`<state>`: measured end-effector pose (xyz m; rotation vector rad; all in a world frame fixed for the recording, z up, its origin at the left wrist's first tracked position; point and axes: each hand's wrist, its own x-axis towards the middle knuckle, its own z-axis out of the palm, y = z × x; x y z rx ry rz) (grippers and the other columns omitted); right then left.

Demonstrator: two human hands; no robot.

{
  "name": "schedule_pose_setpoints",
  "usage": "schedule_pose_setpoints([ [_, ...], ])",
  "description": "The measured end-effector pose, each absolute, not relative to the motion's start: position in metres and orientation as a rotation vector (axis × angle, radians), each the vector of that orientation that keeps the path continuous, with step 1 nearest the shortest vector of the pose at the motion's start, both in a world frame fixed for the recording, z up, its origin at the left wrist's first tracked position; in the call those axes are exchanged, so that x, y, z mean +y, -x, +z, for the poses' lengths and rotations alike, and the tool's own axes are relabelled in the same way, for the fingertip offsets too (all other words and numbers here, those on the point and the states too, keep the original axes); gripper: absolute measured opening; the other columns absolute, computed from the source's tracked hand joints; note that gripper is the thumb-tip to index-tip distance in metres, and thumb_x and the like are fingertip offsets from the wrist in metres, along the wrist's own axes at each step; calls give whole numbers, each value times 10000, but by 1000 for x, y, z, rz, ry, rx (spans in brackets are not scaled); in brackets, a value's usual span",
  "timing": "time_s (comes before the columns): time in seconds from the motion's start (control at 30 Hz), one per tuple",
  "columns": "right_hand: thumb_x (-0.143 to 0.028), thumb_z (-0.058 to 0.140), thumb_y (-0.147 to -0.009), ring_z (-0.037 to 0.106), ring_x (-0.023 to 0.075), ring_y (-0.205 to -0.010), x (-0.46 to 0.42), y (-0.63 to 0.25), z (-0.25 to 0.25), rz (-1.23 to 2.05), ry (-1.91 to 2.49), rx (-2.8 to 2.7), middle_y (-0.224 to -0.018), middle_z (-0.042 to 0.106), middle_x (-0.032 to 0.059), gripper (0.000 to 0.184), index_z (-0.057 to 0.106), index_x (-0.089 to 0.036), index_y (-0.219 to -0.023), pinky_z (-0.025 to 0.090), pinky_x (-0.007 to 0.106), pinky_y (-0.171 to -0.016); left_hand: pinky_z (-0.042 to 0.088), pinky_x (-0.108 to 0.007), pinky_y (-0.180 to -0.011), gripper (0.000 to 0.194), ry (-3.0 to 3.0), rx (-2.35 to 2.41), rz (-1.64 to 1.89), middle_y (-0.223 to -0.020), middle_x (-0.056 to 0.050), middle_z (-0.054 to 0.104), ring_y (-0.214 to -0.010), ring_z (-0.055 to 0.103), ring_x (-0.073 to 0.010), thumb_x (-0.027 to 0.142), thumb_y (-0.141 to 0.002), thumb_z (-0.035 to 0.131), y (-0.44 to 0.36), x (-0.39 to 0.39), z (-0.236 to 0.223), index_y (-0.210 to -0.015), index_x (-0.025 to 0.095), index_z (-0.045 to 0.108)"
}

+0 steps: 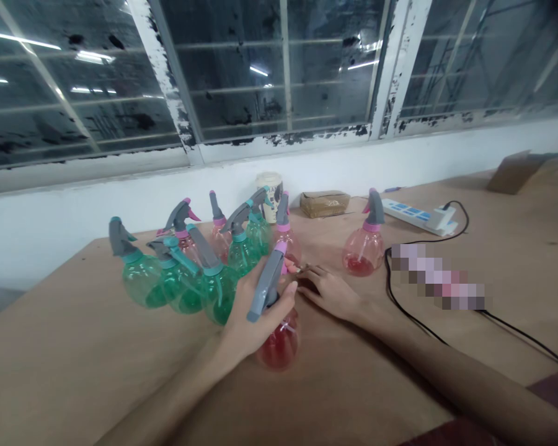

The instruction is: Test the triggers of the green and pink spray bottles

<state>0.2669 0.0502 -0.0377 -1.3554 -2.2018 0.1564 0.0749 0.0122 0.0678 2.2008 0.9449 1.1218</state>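
A red spray bottle [279, 350] with a grey and pink spray head stands on the wooden table [353, 384] in front of me. My left hand [248, 310] is wrapped round its neck, below the spray head. Beside the pink nozzle, my right hand [330, 290] has its fingertips drawn together; what they pinch is partly hidden and too small to name. Close to my left hand stand several green spray bottles [142, 282] with grey and teal heads. Pink spray bottles [288, 243] with grey and pink heads are mixed in behind them.
Another pink spray bottle [361, 251] stands apart on the right. A paper cup [274, 186], a brown packet [324, 203] and a white power strip [413, 214] lie along the wall. A black cable [411, 319] runs across the right side; a cardboard box [516, 170] sits far right.
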Motion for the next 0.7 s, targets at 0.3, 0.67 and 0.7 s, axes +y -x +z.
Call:
schedule_pose_setpoints([
  [0.3,-306,431,-909,461,257,-1211,46,-264,-39,91,1370,-2269,-1237,548,170,363,529,-91,-1185,371,415,-1026,385,-209,-444,115,-2207,942,1099,-595,51,523,-455,464,-90,238,-770,575,-73,12,70,-879,217,547],
  [0.67,-304,411,-908,444,245,-1232,48,-266,-44,110,1327,-2244,-1240,552,147,353,509,-139,-1205,372,434,-1029,411,-201,-468,108,-2287,934,1088,-546,52,506,-483,482,-87,266,-757,583,-73,10,71,-699,185,542],
  [0.7,-304,414,-907,440,245,-1235,48,-266,-45,112,1324,-2247,-1243,550,145,354,508,-142,-1206,373,433,-1028,405,-196,-460,112,-2272,932,1073,-546,54,503,-476,473,-82,274,-761,584,-73,10,71,-707,184,544],
])
